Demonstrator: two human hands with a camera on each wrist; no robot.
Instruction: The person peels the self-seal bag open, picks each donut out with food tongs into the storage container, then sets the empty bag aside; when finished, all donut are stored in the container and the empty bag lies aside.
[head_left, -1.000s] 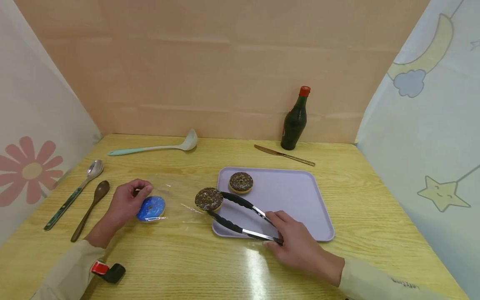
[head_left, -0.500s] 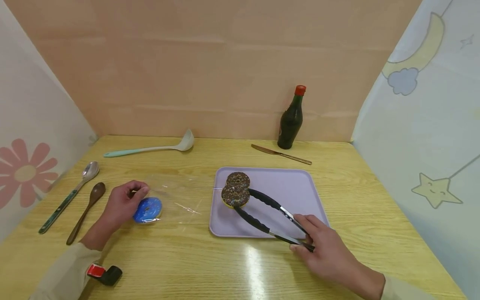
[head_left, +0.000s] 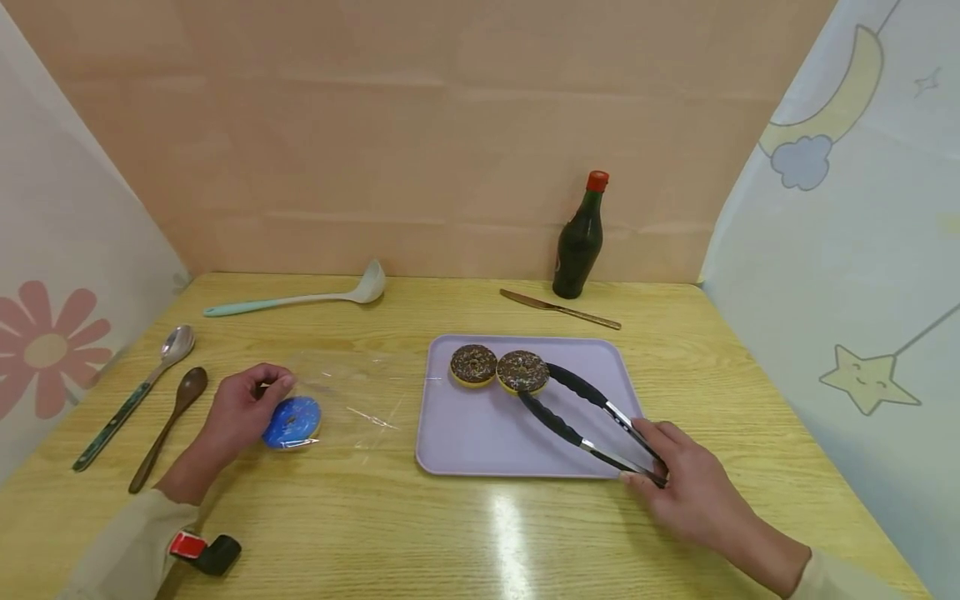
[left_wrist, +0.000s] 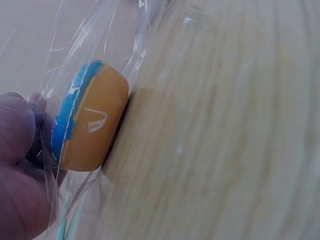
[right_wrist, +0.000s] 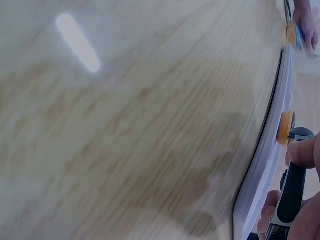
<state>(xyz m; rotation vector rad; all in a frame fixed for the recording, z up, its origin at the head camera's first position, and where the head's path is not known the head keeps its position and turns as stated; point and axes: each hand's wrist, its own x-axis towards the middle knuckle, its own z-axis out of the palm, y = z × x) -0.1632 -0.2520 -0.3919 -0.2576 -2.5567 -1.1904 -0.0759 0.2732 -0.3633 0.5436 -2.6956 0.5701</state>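
My right hand holds black-handled metal tongs near their lower end. The far ends of the tongs meet a chocolate-iced doughnut with sprinkles, over the lilac tray. Just left of it on the tray sits a second chocolate doughnut. At the left, my left hand pinches the edge of a clear plastic bag. A blue-iced doughnut lies inside the bag beside that hand; the left wrist view shows its tan side through the film.
Left of the bag lie a wooden spoon and a metal spoon with green handle. A ladle lies at the back. Behind the tray are a knife and a dark bottle with red cap.
My right hand has moved right with the tongs, carrying the chocolate doughnut from the bag's right end across to the tray, right of the other one. My left hand stays at the bag.
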